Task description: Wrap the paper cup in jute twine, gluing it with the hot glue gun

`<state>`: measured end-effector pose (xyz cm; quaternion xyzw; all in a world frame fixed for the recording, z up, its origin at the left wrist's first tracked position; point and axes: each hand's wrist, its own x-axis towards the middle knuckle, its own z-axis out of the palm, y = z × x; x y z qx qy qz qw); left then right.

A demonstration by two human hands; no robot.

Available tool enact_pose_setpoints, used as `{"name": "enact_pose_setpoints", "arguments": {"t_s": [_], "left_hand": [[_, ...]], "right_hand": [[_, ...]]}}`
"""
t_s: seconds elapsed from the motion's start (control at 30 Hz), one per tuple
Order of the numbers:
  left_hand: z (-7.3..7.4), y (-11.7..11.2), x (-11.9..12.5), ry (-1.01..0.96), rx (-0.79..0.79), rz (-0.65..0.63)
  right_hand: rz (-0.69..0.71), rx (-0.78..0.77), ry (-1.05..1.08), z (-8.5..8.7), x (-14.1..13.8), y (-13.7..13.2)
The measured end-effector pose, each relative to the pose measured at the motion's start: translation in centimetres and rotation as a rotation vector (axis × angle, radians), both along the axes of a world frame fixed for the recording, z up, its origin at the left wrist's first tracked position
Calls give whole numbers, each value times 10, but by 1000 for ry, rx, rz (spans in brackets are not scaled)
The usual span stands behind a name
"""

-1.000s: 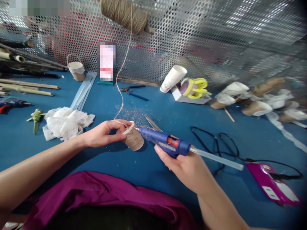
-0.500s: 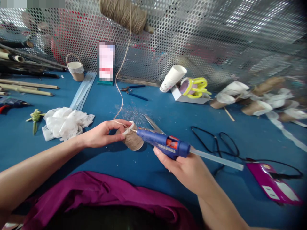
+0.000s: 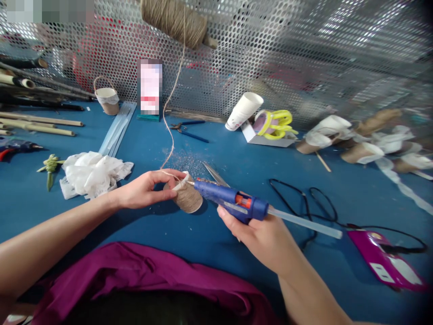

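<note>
Fingers of my left hand close around a small paper cup wrapped in twine, tilted on its side with its white rim showing. A strand of twine runs down from a large spool to the cup at my left fingers. My right hand grips a blue glue gun; its nozzle points left at the cup's rim, very near or touching it. A clear glue stick sticks out of the gun's rear. Scissors lie partly hidden behind the gun.
White lace is heaped at left, near a second glue gun. Pliers, stacked paper cups and a finished-looking handled cup stand further back. A purple badge holder with a black cord lies at right, before a perforated metal screen.
The glue gun's nozzle has shifted slightly to the right along the cup's rim. My left hand and the cup stay almost still.
</note>
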<state>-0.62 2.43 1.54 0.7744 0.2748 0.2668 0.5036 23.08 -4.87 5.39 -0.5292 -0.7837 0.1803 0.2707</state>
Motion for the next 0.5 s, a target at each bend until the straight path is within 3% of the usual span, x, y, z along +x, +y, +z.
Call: {"name": "enact_pose_setpoints", "arguments": {"t_s": [0.5], "left_hand": [[1,-1,0,-15,-4,-2]], "right_hand": [[-26,9,-27,0,-2,-5]]}}
